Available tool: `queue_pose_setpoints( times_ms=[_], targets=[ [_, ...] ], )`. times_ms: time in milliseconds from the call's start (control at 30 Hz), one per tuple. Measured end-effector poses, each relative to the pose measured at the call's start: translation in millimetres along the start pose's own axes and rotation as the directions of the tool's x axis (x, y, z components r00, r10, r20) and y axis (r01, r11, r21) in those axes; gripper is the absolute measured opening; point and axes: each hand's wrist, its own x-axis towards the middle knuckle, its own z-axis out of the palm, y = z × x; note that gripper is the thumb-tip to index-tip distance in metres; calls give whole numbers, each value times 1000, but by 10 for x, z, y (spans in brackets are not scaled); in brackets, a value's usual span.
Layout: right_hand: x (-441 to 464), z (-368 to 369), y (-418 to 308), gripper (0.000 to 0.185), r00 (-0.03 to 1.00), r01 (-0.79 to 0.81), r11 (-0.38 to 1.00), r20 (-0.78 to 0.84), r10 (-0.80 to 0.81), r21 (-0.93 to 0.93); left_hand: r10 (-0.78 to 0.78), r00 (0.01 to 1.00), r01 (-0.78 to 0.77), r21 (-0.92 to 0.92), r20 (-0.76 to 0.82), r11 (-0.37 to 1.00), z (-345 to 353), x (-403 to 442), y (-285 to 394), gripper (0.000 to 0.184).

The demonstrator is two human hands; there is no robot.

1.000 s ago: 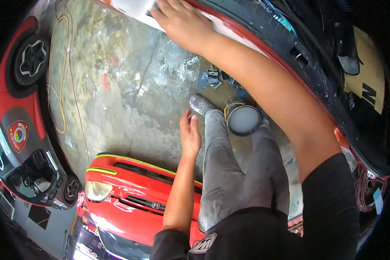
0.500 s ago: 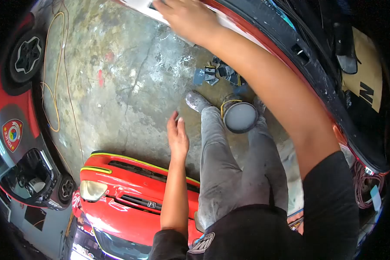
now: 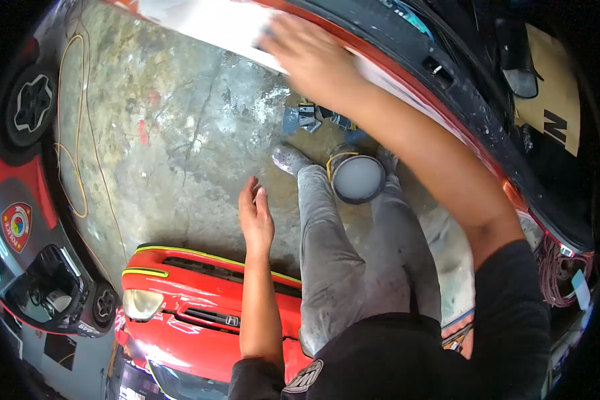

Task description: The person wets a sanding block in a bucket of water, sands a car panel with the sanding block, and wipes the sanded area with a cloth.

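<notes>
The right hand is on the white panel, blurred fingers over a dark pad, grip impossible to tell; the left hand hangs above the floor, fingers loosely apart.

"POLICE" on the shield badge, Honda "H" emblem on the grille

The right hand apparently holds a dark pad against white bodywork.

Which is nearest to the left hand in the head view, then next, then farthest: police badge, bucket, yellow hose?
1. Bucket, right of the left hand.
2. Yellow hose, on the floor, left.
3. Police badge, on the car, far left.
</notes>
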Motion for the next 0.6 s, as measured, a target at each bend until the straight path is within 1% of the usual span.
queue_pose_setpoints(
  times_ms=[33,67,167,200,233,300,333,367,400,433,467,500,533,567,600],
  targets=[
    [364,145,-78,48,1000,-16,995,-18,18,97,30,999,-30,-24,17,999,148,34,131,43],
    [513,197,-97,45,999,-34,981,-31,41,193,58,998,-56,-49,37,997,290,58,259,43],
    [134,3,-5,39,998,7,1000,-64,-6,20,193,974,-205,95,121,974,489,75,514,40],
    [-203,-161,79,40,1000,-9,999,-3,9,32,240,959,-261,134,154,956,504,101,566,40],
    [-672,-373,175,41,998,-27,999,58,25,45,233,958,-259,148,169,954,467,111,567,39],
    [-1458,-710,349,41,996,-34,999,81,35,-12,196,973,-208,101,124,973,313,143,314,39],
    [-1486,-768,323,42,995,-48,999,88,49,-13,169,980,-177,75,103,981,233,159,202,39],
    [-1502,-818,293,42,993,-65,998,96,65,-8,169,984,-169,3,65,986,149,186,167,40],
    [-1504,-846,273,43,991,-85,996,100,85,-6,152,988,-153,13,32,988,78,218,134,39],
    [-1266,-661,259,45,996,-27,1000,82,25,17,138,990,-138,23,-2,990,23,258,158,39],
    [-853,-469,173,45,998,-17,1000,59,16,19,121,992,-120,37,-39,992,-5,279,212,39],
    [-429,-236,65,40,999,-19,996,-43,23,89,117,991,-117,-8,-66,993,29,275,385,39],
    [8,-31,-8,47,1000,0,1000,-17,0,-15,133,990,-135,-20,-55,991,98,288,399,39],
    [426,263,-75,44,997,-11,999,-77,14,37,151,987,-152,-36,-48,988,175,309,413,39],
    [657,426,-98,43,990,-18,996,-136,30,87,169,985,-171,-55,-42,984,243,303,436,39]
  ],
)
